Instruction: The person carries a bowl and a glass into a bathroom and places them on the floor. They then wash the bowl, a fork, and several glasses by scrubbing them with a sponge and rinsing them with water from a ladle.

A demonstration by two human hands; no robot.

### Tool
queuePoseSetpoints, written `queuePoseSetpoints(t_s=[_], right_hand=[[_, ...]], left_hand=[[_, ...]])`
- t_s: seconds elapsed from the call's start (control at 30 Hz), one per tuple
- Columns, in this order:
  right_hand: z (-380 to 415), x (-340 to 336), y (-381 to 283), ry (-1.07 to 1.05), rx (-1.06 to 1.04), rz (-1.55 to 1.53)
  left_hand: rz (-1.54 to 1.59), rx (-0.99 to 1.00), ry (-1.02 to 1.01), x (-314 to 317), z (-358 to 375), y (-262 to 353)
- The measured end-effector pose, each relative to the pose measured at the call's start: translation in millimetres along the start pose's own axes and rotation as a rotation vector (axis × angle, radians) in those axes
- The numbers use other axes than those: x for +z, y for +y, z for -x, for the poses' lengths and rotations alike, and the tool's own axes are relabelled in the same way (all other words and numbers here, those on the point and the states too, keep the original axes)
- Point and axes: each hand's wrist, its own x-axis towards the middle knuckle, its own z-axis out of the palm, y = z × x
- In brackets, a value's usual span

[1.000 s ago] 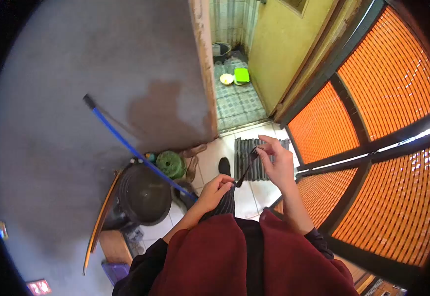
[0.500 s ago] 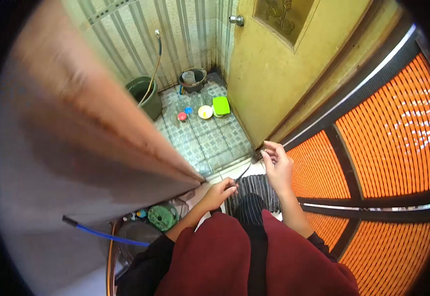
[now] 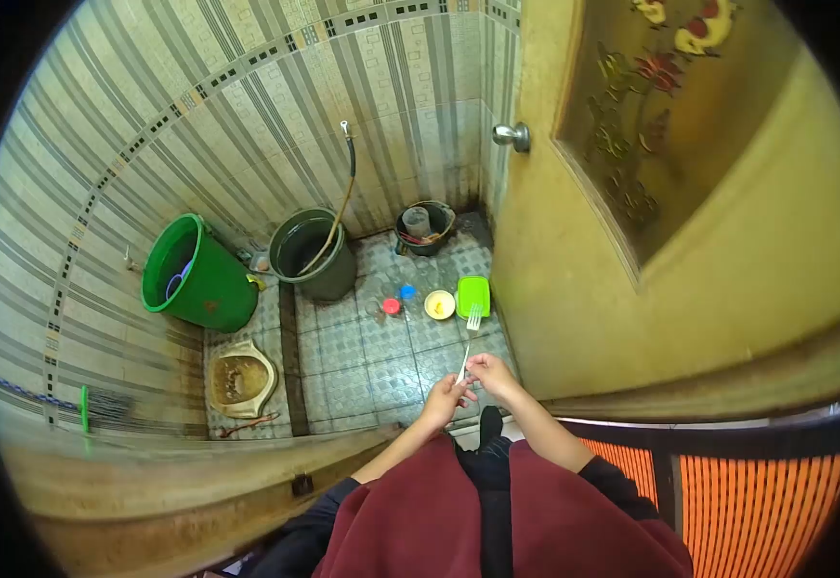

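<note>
Nearest, the left hand (image 3: 446, 398) is closed around the handle of a fork (image 3: 474, 325), tines pointing away from the body; the right hand (image 3: 493, 377) curls beside that handle, and whether it grips I cannot tell. Beyond, on the tiled floor (image 3: 341, 390), a green-lidded container (image 3: 473, 291) stands just beside a pale bowl (image 3: 433, 313); farther off, a hose (image 3: 352, 159) runs into a bucket (image 3: 331, 279).

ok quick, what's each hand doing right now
Left hand: closed, holding the fork by its handle.
Right hand: fingers bent close by the handle; can't tell if it grips.
</note>
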Motion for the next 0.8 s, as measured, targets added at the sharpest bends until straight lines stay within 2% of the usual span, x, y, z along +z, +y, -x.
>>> queuePoseSetpoints(t_s=[0.1, 0.17, 0.23, 0.3, 0.4, 0.43, 0.6, 0.67, 0.73, 0.77, 0.8], right_hand=[[-62.5, -7.0, 2.3, -0.074, -0.07, 0.208], [-91.3, 3.4, -9.8, -0.149, 0.164, 0.047], [-133.1, 8.5, -11.9, -0.19, 0.227, 0.048], [-176.8, 12.3, -8.2, -0.121, 0.412, 0.001], [-250.8, 10.6, 10.4, -0.055, 0.52, -0.016], [-278.4, 8.0, 25.7, -0.004, 0.541, -0.016], [-413.1, -21.3, 152.5, 0.294, 0.669, -0.03], [-444.8, -29.8, 172.0, 0.301, 0.73, 0.055], [-481.0, -36.8, 207.3, 0.34, 0.814, 0.26], [-497.0, -41.2, 227.2, 0.257, 0.841, 0.367], [-512.6, -44.4, 247.0, 0.335, 0.868, 0.34]], left_hand=[[0.038, 0.03, 0.081, -9.7, -40.6, 4.7], [0.11, 0.016, 0.114, -24.0, -62.0, 7.2], [0.07, -0.155, 0.114, -47.5, -92.4, 12.3], [0.142, -0.142, 0.078, -74.8, -131.8, -2.9], [0.146, -0.333, 0.136, -114.9, -180.3, -19.6], [0.154, -0.361, 0.124, -129.7, -193.3, -27.1], [0.243, -0.486, 0.43, -211.8, -259.3, -95.9], [0.293, -0.535, 0.506, -239.5, -272.0, -136.8], [0.347, -0.575, 0.733, -260.1, -265.8, -172.0], [0.342, -0.605, 0.734, -271.2, -260.3, -188.4], [0.347, -0.624, 0.8, -276.4, -259.0, -207.2]])
